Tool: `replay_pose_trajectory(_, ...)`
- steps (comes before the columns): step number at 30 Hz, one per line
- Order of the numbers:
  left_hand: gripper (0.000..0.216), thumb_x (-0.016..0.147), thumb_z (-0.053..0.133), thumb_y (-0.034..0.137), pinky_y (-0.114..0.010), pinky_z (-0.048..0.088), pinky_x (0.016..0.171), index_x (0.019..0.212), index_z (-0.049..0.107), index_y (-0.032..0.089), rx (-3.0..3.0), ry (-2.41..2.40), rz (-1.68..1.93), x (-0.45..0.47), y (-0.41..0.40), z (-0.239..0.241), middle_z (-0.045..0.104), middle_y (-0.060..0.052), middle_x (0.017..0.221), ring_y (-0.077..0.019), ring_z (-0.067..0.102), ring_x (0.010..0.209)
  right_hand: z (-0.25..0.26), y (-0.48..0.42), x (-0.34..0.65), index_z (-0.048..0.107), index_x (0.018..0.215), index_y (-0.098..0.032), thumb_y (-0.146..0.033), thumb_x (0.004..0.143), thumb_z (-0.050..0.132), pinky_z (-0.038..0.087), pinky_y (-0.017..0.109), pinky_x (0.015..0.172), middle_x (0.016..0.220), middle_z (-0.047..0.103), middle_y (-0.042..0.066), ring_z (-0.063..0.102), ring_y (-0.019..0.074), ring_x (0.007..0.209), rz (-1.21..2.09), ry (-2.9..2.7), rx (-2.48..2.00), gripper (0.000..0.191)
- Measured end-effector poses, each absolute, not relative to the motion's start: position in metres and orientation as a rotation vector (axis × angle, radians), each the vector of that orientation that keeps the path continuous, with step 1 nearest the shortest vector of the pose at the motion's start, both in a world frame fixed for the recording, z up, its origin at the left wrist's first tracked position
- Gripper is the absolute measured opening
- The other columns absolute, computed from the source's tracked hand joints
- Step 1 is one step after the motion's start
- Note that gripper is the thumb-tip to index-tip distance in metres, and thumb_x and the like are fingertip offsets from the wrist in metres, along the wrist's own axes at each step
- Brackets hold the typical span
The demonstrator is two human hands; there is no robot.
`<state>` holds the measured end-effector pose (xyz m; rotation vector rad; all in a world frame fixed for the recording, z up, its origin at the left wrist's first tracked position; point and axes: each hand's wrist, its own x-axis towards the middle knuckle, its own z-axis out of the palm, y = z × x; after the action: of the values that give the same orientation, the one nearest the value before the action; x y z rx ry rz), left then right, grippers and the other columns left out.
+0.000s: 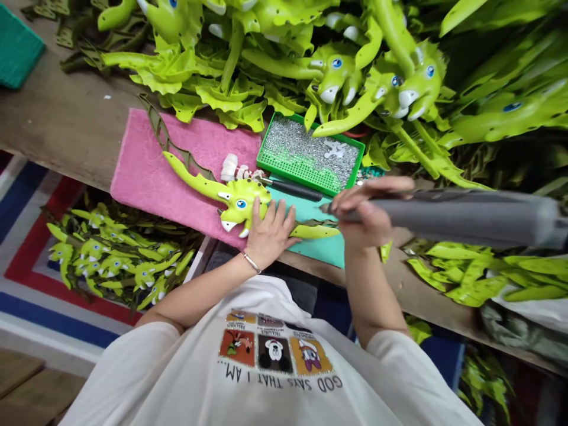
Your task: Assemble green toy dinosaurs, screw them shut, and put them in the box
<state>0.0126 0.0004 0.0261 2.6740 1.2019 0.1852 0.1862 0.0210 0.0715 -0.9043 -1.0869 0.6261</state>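
Observation:
A lime-green plastic dinosaur toy (231,198) with a blue eye and white horns lies across a pink towel (146,177) and a teal mat (319,242). My left hand (270,228) presses flat on the toy's body, fingers spread. My right hand (368,210) is closed around a grey power screwdriver (465,216) held level, its tip pointing left over the toy's tail (315,231). A dark hand tool (290,188) and small white parts (235,170) lie beside the toy's head.
A green tray (310,177) of small metal screws sits behind the mat. Heaps of green dinosaur parts (310,59) cover the back and right of the wooden bench (66,124). More finished toys (115,260) lie in a bin below left.

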Motion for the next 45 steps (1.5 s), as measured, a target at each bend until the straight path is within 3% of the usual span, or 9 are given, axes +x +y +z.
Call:
replay_pose_trajectory(4, 0.072, 0.094, 0.058, 0.057, -0.074, 0.025, 0.118, 0.147, 0.049, 0.009, 2.679, 1.214, 0.183, 0.013, 0.001, 0.029, 0.053, -0.025, 0.147, -0.0392, 0.051, 0.137, 0.062, 0.067, 0.205, 0.060, 0.088, -0.027, -0.036, 0.074, 0.069, 0.042, 0.027, 0.042, 0.052, 0.056, -0.009, 0.049, 0.0121, 0.040, 0.297, -0.827, -0.988, 0.018)
replay_pose_trajectory(20, 0.070, 0.097, 0.053, 0.057, -0.075, 0.028, 0.116, 0.148, 0.049, 0.010, 2.697, 1.242, 0.162, 0.015, 0.001, 0.028, 0.054, -0.025, 0.147, -0.0408, 0.052, 0.135, 0.020, 0.105, 0.225, 0.054, 0.082, -0.024, -0.052, 0.072, 0.069, 0.048, 0.025, 0.046, 0.053, 0.050, -0.009, 0.053, 0.0107, 0.043, 0.425, -0.822, -1.283, 0.034)
replay_pose_trajectory(23, 0.058, 0.100, 0.054, 0.041, -0.072, 0.030, 0.116, 0.154, 0.043, 0.025, 2.756, 1.175, 0.191, 0.018, 0.000, 0.025, 0.055, -0.019, 0.147, -0.0386, 0.052, 0.137, 0.030, 0.104, 0.223, 0.054, 0.084, -0.024, -0.051, 0.072, 0.066, 0.046, 0.027, 0.047, 0.053, 0.050, -0.009, 0.050, 0.0110, 0.042, 0.403, -0.858, -1.282, 0.032)
replay_pose_trajectory(25, 0.059, 0.100, 0.053, 0.025, -0.069, 0.032, 0.117, 0.155, 0.037, 0.039, 2.813, 1.066, 0.238, 0.020, 0.001, 0.022, 0.056, -0.013, 0.148, -0.0348, 0.052, 0.138, 0.043, 0.094, 0.221, 0.054, 0.088, -0.026, -0.046, 0.074, 0.063, 0.045, 0.028, 0.048, 0.054, 0.051, -0.009, 0.050, 0.0117, 0.042, 0.336, -0.853, -1.229, 0.026)
replay_pose_trajectory(27, 0.062, 0.099, 0.052, 0.018, -0.066, 0.034, 0.116, 0.154, 0.037, 0.044, 2.849, 0.989, 0.285, 0.022, 0.002, 0.021, 0.057, -0.011, 0.147, -0.0331, 0.053, 0.137, 0.057, 0.074, 0.217, 0.055, 0.091, -0.028, -0.043, 0.075, 0.061, 0.044, 0.030, 0.047, 0.056, 0.052, -0.008, 0.049, 0.0135, 0.043, 0.290, -0.865, -1.175, 0.023)
replay_pose_trajectory(32, 0.051, 0.100, 0.055, 0.039, -0.065, 0.041, 0.110, 0.150, 0.046, 0.038, 2.829, 0.963, 0.338, 0.027, 0.005, 0.017, 0.060, -0.014, 0.143, -0.0354, 0.056, 0.132, 0.076, 0.006, 0.209, 0.055, 0.083, -0.029, -0.053, 0.073, 0.064, 0.040, 0.031, 0.042, 0.051, 0.048, -0.007, 0.043, 0.0146, 0.039, 0.306, -1.000, -1.199, 0.028)
replay_pose_trajectory(37, 0.050, 0.101, 0.054, 0.030, -0.062, 0.041, 0.111, 0.148, 0.047, 0.042, 2.764, 1.004, 0.356, 0.030, 0.004, 0.010, 0.060, -0.011, 0.143, -0.0325, 0.057, 0.131, 0.054, -0.030, 0.207, 0.052, 0.060, -0.025, -0.058, 0.079, 0.060, 0.042, 0.031, 0.046, 0.048, 0.045, -0.004, 0.046, 0.0142, 0.044, 0.436, -1.054, -1.279, 0.039)
replay_pose_trajectory(42, 0.047, 0.102, 0.051, 0.033, -0.059, 0.044, 0.109, 0.148, 0.048, 0.041, 2.811, 0.996, 0.390, 0.029, 0.004, 0.010, 0.062, -0.011, 0.141, -0.0323, 0.059, 0.129, 0.038, -0.031, 0.210, 0.056, 0.062, -0.024, -0.050, 0.082, 0.063, 0.043, 0.030, 0.049, 0.052, 0.049, -0.003, 0.051, 0.0145, 0.049, 0.484, -1.028, -1.223, 0.034)
replay_pose_trajectory(45, 0.046, 0.103, 0.050, 0.036, -0.058, 0.046, 0.107, 0.148, 0.048, 0.041, 2.842, 1.000, 0.401, 0.029, 0.004, 0.010, 0.062, -0.011, 0.141, -0.0327, 0.060, 0.128, 0.041, -0.027, 0.212, 0.060, 0.073, -0.027, -0.042, 0.079, 0.072, 0.043, 0.029, 0.047, 0.056, 0.057, -0.005, 0.052, 0.0146, 0.048, 0.607, -1.055, -1.091, 0.020)
